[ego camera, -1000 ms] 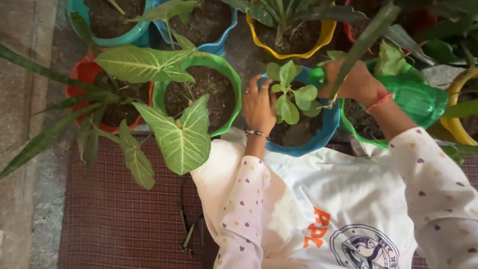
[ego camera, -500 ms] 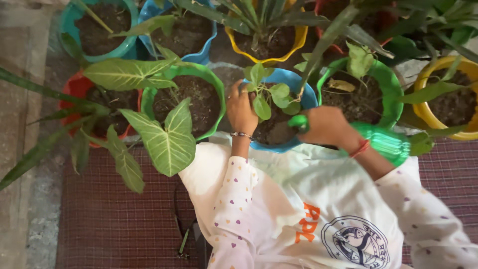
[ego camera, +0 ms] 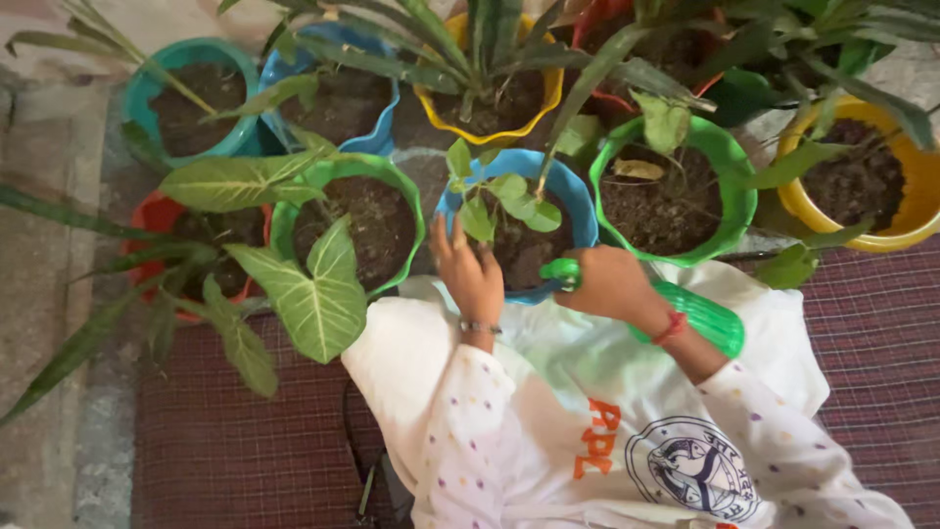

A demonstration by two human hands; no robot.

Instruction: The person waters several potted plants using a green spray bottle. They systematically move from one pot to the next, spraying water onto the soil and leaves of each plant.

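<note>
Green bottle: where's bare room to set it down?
Bare mat lies left of the white cloth, and more mat at far right below the yellow pot. Around the blue pot, pots stand crowded, leaves overhanging.

The left hand (ego camera: 470, 274) is reaching forward with fingers spread, while the right hand (ego camera: 612, 284) is curling closed in a grip beside it.

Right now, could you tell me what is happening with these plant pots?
A person holds a green plastic bottle in the right hand, its cap end over the blue pot. The left hand rests on that pot's near rim beside the small leafy plant. Other coloured pots stand around it.
</note>
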